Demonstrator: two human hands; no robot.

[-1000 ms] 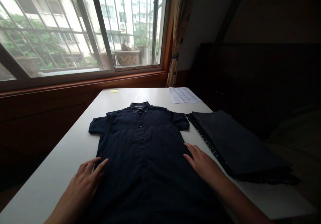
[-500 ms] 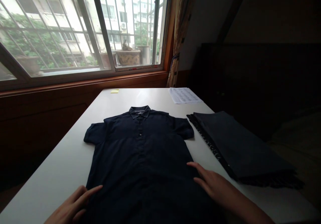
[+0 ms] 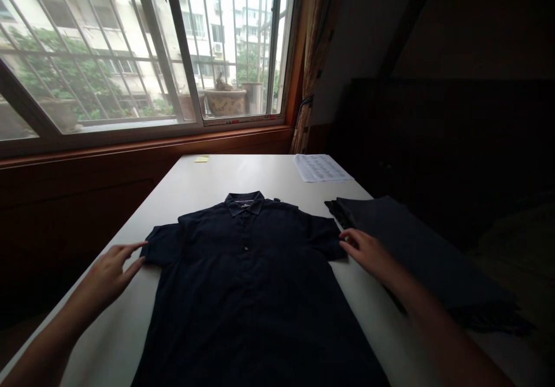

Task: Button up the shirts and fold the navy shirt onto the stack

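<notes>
Two sleeves (image 3: 163, 245) of navy collared cloth shirt (image 3: 251, 300), flat on white table (image 3: 169, 193): left hand (image 3: 106, 272) and right hand (image 3: 368, 252) now at cuffs, shifted from shirt's sides; whether gripping, cannot tell. Sleeves apparently now worked.

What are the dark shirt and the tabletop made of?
The shirt looks like matte woven cloth, perhaps cotton, judging by its soft creases; the exact fibre is unclear. The tabletop seems smooth white laminate or painted board: light leaves a faint sheen.
</notes>
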